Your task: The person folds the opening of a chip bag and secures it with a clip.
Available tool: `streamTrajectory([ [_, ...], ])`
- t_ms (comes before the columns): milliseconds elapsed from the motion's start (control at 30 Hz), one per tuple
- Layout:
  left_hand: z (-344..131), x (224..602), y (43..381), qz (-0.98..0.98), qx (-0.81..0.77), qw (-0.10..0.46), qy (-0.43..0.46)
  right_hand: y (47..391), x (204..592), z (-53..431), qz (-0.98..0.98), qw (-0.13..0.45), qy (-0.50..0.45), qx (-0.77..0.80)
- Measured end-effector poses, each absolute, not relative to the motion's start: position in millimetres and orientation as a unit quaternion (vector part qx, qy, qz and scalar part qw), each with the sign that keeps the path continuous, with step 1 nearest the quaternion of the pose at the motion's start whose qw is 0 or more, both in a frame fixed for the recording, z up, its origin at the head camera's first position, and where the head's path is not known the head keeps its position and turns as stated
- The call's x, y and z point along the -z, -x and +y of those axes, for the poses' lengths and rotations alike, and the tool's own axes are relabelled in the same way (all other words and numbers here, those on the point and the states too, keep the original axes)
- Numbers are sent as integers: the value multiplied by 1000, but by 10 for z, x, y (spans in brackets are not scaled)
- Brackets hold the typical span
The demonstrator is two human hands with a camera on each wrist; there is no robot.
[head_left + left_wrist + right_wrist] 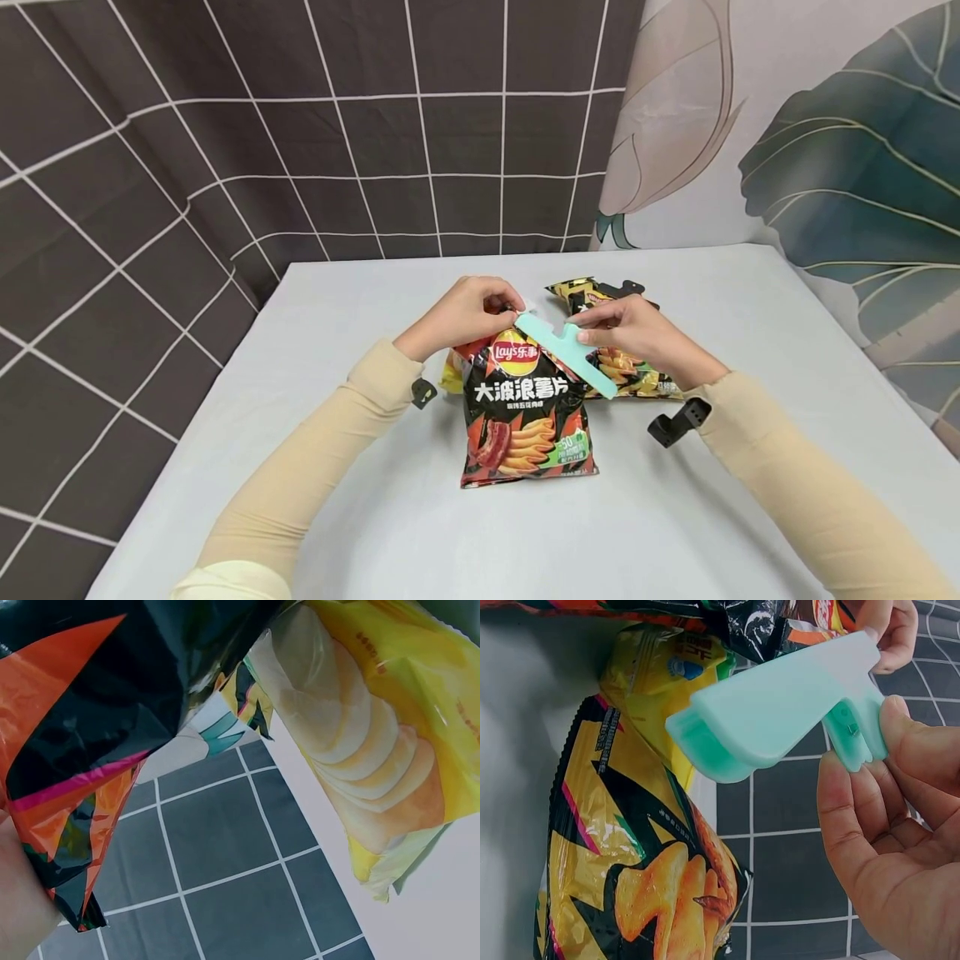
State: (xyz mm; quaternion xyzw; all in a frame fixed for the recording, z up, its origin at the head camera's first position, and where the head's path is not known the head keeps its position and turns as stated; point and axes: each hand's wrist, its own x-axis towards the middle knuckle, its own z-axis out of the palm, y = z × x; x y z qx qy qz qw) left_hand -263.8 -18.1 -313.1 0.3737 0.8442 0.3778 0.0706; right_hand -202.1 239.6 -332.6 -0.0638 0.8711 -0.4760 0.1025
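Note:
A black and red Lay's chip bag (525,421) stands out in the middle of the head view, its front facing me. My left hand (474,312) grips its top left corner, thumb and fingers curled on the film. With my right hand (633,332) I pinch the handle of a teal bag clip (572,360) between thumb and fingers. The clip slants across the bag's upper right edge, its far end close to my left fingertips. In the right wrist view the clip (780,701) shows a gap between its long bars at the near end.
Behind the held bag lies a yellow chip bag (390,690), mostly hidden in the head view. A black and gold chip bag (649,847) lies behind my right hand, with a small black object (628,288) near its top. All are on a white table (360,525).

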Motion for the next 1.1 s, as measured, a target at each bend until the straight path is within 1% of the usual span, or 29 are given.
streamTrajectory([
  [333, -191, 3133, 2615, 841, -389, 60, -371, 2035, 3331, 2338, 864, 100, 71, 488],
  [1100, -192, 3149, 2603, 839, -393, 43, -373, 2042, 3318, 2182, 848, 128, 58, 512],
])
